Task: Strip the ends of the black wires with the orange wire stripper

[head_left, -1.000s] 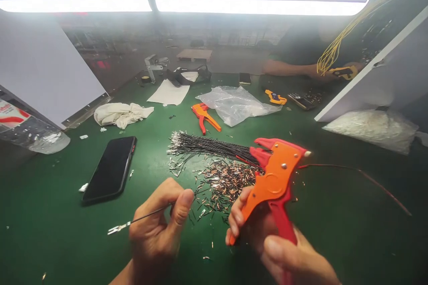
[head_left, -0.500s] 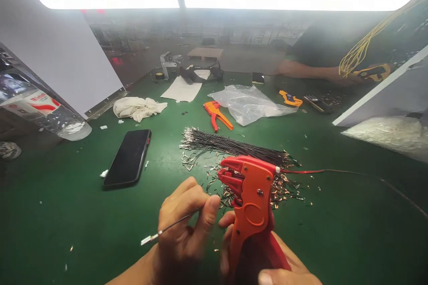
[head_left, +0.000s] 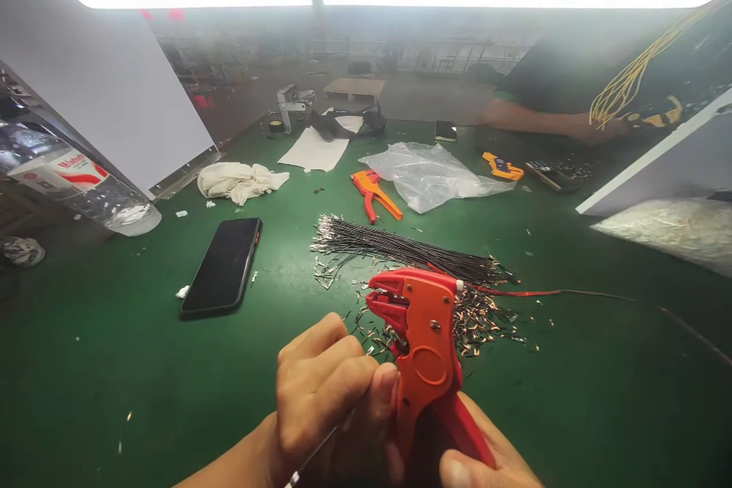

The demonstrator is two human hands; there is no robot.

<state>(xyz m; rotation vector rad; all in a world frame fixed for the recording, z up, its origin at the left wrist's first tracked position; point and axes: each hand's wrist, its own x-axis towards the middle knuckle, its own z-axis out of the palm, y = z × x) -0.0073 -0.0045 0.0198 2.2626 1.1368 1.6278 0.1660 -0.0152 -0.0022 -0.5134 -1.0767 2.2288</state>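
My left hand is closed on a thin wire, whose pale metal terminal end points down toward the bottom edge. Its thumb and fingers lie against the near side of an orange and red wire stripper. My right hand is wrapped round the stripper's handles, and the tool stands upright with its jaws facing left. Part of both hands' fingers is hidden behind the tool and the left hand. Beyond the stripper lies a bundle of black wires with terminals at the left end. Cut wire scraps are heaped behind the tool.
A phone lies left of the bundle, near a white cloth and a bottle. Farther back are another orange stripper, a plastic bag and a yellow tool. A co-worker's arm is at the far right.
My left hand has moved right, up against the stripper, and the wire's terminal end has swung downward. The stripper has shifted slightly left. The co-worker's yellow tool has turned.
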